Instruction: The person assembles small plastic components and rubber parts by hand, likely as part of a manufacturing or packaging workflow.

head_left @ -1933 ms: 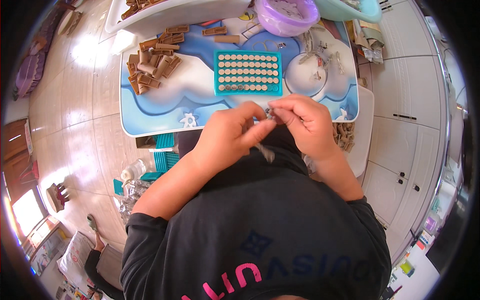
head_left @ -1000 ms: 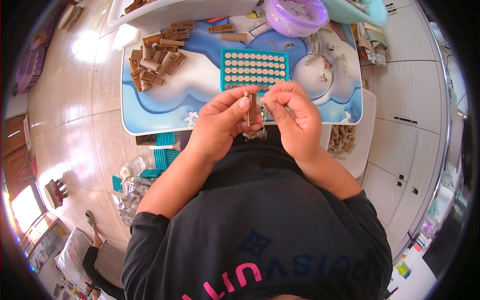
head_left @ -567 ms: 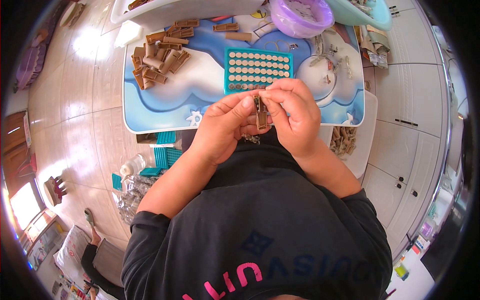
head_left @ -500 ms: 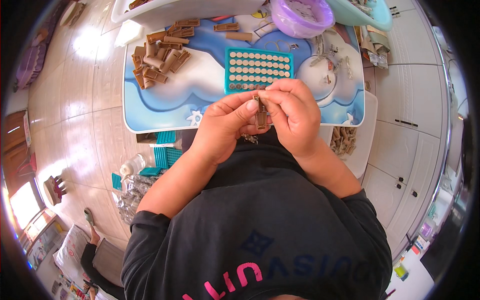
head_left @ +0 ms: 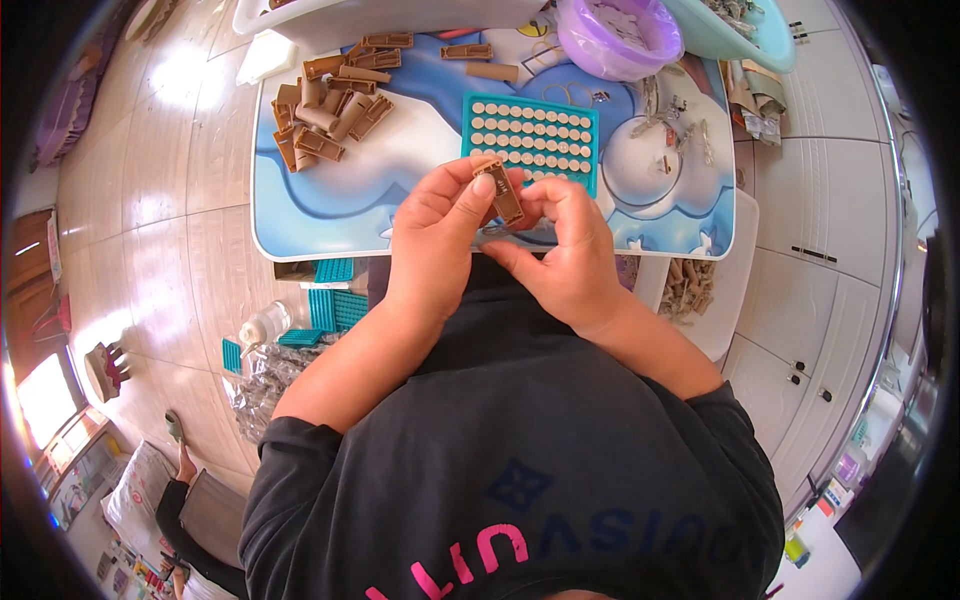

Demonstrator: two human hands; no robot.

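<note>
My left hand (head_left: 435, 235) pinches a small brown plastic casing (head_left: 507, 203) between thumb and fingers, its hollow side turned up, above the table's near edge. Some small parts show inside it, too fine to name. Close by on the right is my right hand (head_left: 578, 262), its thumb spread away from curled fingers; I see nothing held in it. Just beyond both hands lies a teal tray (head_left: 596, 150) with rows of round, cream-coloured discs; my hands cover its near edge. A heap of similar brown casings (head_left: 318, 118) lies at the table's left.
The table (head_left: 330, 215) has a blue-and-white printed top. At its back stand a white bin (head_left: 390, 15), a purple-lined basin (head_left: 615, 65) and a pale teal basin (head_left: 770, 40). Small clear-wrapped pieces (head_left: 655, 110) lie at right. More brown parts (head_left: 688, 285) fill a white container beside me.
The casing has swung up and left in my left hand, its hollow side showing more. My right hand has come off its upper end and lowered, thumb spreading from the fingers.
</note>
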